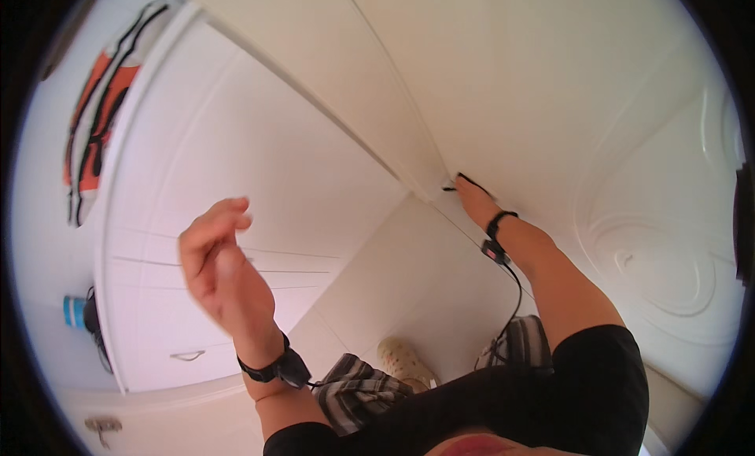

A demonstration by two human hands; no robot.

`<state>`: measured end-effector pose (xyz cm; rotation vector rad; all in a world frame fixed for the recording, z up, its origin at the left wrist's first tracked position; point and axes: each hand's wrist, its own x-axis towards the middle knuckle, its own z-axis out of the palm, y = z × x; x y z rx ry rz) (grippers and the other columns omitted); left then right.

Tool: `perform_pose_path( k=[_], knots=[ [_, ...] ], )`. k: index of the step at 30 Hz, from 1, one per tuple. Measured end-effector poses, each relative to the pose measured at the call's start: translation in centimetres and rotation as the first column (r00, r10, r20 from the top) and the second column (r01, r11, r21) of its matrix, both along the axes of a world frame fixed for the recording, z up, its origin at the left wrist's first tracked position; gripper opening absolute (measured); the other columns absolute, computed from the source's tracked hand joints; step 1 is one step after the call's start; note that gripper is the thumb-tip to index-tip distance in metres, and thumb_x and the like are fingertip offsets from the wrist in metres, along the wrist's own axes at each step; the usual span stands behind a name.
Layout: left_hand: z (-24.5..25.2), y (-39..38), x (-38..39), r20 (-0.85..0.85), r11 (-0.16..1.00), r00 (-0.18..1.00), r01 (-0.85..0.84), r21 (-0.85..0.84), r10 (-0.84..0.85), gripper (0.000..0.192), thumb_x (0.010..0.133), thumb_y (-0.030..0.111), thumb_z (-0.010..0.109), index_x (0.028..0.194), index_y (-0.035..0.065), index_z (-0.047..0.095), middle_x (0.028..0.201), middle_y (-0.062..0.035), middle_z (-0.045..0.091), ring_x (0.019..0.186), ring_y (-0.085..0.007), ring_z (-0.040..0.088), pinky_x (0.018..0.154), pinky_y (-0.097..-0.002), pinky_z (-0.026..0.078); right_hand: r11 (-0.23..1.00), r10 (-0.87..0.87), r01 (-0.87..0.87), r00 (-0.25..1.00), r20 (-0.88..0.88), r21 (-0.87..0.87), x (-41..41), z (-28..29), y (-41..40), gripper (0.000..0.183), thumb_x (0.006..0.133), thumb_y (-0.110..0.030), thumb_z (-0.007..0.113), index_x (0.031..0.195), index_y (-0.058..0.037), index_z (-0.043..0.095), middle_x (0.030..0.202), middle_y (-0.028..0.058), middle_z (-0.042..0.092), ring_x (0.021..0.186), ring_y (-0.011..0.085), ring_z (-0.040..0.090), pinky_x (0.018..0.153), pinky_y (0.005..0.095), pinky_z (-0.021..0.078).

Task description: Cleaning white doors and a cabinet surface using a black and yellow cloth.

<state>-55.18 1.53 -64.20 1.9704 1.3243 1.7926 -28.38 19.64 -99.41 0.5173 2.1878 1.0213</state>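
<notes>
My left hand (221, 270) is raised in front of the white cabinet, its fingers loosely bent and nothing visible in it. My right hand (475, 197) reaches down to the corner at the foot of a white panelled door (643, 161). Thin black edges of a small object (450, 188) show around its fingertips. The hand hides most of that object, so its kind and the grip stay unclear. Each wrist wears a black strap with a small device, the left one (292, 367) and the right one (494, 252), with a cable running from it.
The white cabinet (283, 149) with drawers and a handle (187, 355) stands at left. Orange, white and black fabric (100, 125) and a blue item (75, 312) lie beyond its edge. A door handle (103, 425) shows at lower left. My perforated clog (401, 358) stands on the tiled floor (383, 279).
</notes>
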Motion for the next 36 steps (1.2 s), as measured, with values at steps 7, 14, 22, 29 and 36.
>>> perform_pose_path(
  k=[7, 14, 22, 29, 36],
  knots=[
    [7.3, 0.9, -7.5, -0.763, 0.821, 0.355, -0.422, 0.384, 0.540, 0.032, 0.089, 0.000, 0.059, 0.120, 0.0006, 0.058, 0.124, -0.0153, 0.058, 0.124, -0.0338, 0.050, 0.106, -0.0427, 0.037, 0.998, 0.024, -0.027, 0.998, -0.049, -0.059, -1.2, -2.1, -0.8, 0.036, 0.094, -0.025, 0.056, 0.125, -0.0087, 0.066, 0.137, 0.0105, 0.057, 0.129, 0.0309, 0.045, 0.115, 0.0457, 0.0188],
    [12.3, 2.2, -15.3, -0.680, 0.607, -0.036, -0.418, 0.676, 0.732, 0.044, 0.091, 0.012, 0.061, 0.132, 0.0022, 0.050, 0.128, -0.0193, 0.054, 0.117, -0.0377, 0.051, 0.099, -0.0462, 0.039, 0.683, -0.465, 0.291, 0.880, -0.092, -0.670, -2.0, 0.5, 0.9, 0.044, 0.082, -0.020, 0.065, 0.123, -0.0052, 0.067, 0.114, 0.0122, 0.069, 0.108, 0.0246, 0.060, 0.105, 0.0386, 0.0338],
    [10.1, 5.1, -15.7, -0.472, 0.411, 0.011, -0.512, 0.754, 0.881, 0.048, 0.093, 0.032, 0.059, 0.127, -0.0008, 0.052, 0.119, -0.0176, 0.057, 0.111, -0.0354, 0.052, 0.098, -0.0457, 0.038, 0.304, -0.939, -0.769, -0.142, -0.312, -0.562, -2.4, 24.4, -1.5, 0.053, 0.082, -0.001, 0.054, 0.134, -0.0118, 0.059, 0.097, 0.0038, 0.064, 0.086, 0.0144, 0.056, 0.079, 0.0290, 0.0463],
    [9.6, 5.6, -15.0, -0.407, 0.394, 0.124, -0.605, 0.692, 0.905, 0.043, 0.093, 0.032, 0.060, 0.121, 0.0009, 0.055, 0.115, -0.0140, 0.059, 0.108, -0.0321, 0.053, 0.098, -0.0435, 0.036, 0.793, -0.109, -0.461, -0.750, -0.652, 0.398, -12.0, 44.6, 0.5, 0.054, 0.084, 0.000, 0.056, 0.138, -0.0039, 0.049, 0.146, 0.0167, 0.043, 0.136, 0.0322, 0.041, 0.113, 0.0372, 0.0308],
    [9.5, 4.7, -15.4, -0.428, 0.451, 0.186, -0.574, 0.683, 0.885, 0.043, 0.092, 0.030, 0.060, 0.123, 0.0017, 0.055, 0.118, -0.0132, 0.059, 0.108, -0.0316, 0.053, 0.100, -0.0438, 0.035, 0.672, 0.564, 0.063, -0.690, -0.454, 0.738, -20.7, 54.1, 5.3, 0.058, 0.078, 0.004, 0.054, 0.135, -0.0074, 0.052, 0.140, 0.0197, 0.046, 0.123, 0.0420, 0.044, 0.107, 0.0476, 0.0340]
  ],
)
